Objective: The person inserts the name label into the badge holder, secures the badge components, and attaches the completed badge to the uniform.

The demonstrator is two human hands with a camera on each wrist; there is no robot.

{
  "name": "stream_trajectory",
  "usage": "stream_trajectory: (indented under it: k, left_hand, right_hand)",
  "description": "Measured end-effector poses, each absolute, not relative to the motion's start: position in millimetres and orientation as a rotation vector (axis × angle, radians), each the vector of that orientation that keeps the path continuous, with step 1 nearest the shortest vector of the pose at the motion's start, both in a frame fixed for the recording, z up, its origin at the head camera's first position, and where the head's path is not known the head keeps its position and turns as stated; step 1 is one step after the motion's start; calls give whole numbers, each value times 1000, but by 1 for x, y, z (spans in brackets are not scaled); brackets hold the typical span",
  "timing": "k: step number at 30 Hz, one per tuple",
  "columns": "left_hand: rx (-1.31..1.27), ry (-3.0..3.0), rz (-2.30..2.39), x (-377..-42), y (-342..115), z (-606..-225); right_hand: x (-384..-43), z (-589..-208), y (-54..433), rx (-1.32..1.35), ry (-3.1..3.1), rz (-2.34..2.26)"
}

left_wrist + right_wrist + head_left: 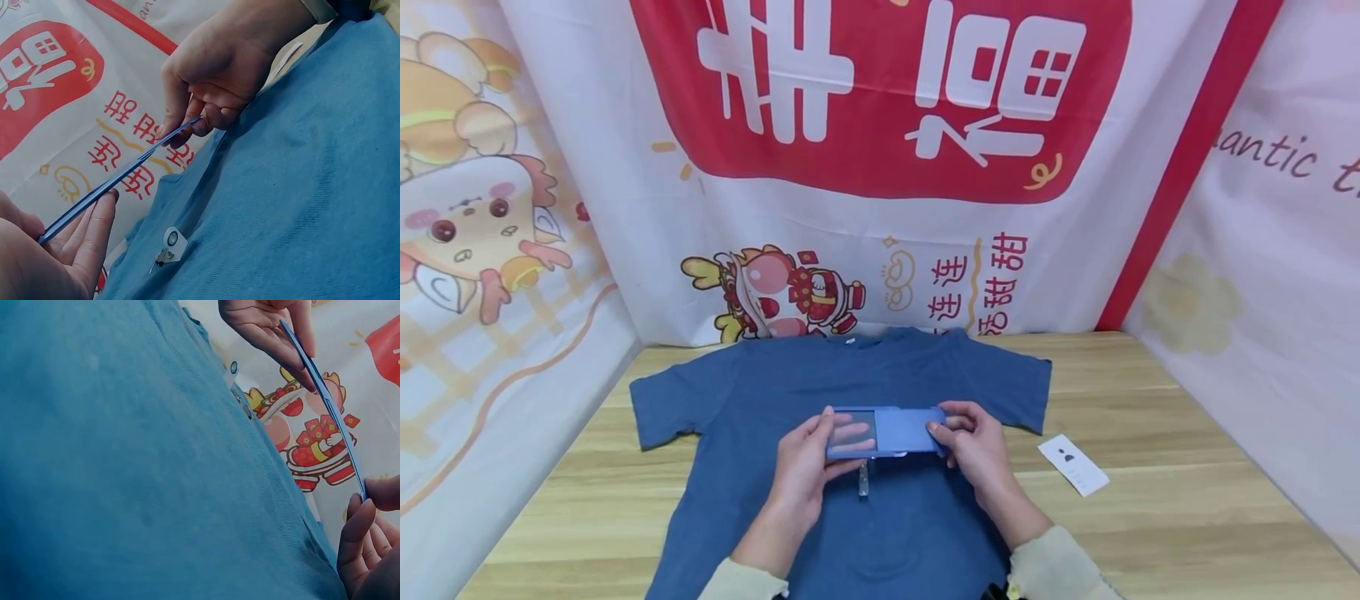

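Above the shirt, both hands hold a thin blue card holder (912, 431), with a clear window at its left part and a solid blue panel at its right. My left hand (805, 462) grips its left end, thumb on the near face and fingers showing through the window. With thumb and fingers, my right hand (977, 450) pinches the right end. A small clip on a clear snap strap (863, 480) hangs below the holder; a metal part shows beside its snap (172, 239) in the left wrist view. Edge-on, the holder (328, 400) looks flat in the right wrist view.
A blue T-shirt (760, 517) lies spread over the wooden table (1180, 500). To its right lies a white card (1072, 464) with dark printed marks. Printed cloth hangs (880, 167) behind the table and at both sides.
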State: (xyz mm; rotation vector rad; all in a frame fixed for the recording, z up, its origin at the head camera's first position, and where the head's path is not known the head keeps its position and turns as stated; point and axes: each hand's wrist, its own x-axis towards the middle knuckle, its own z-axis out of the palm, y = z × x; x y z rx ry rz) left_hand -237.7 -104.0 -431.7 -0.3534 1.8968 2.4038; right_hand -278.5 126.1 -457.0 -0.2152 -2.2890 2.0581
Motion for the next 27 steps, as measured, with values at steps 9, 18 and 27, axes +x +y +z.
stream_trajectory:
  k: [9, 18, 27]
  left_hand:
    - [-366, 1900, 2448, -237, -107, -430]
    - [-433, 1918, 2455, -236, -108, -429]
    - [-497, 1933, 2461, -236, -107, -429]
  right_hand:
    - [-281, -457, 129, -229, -2273, 2046]
    - [-287, -459, 142, -258, -2228, 2043]
    - [-289, -464, 150, -207, -2438, 1761]
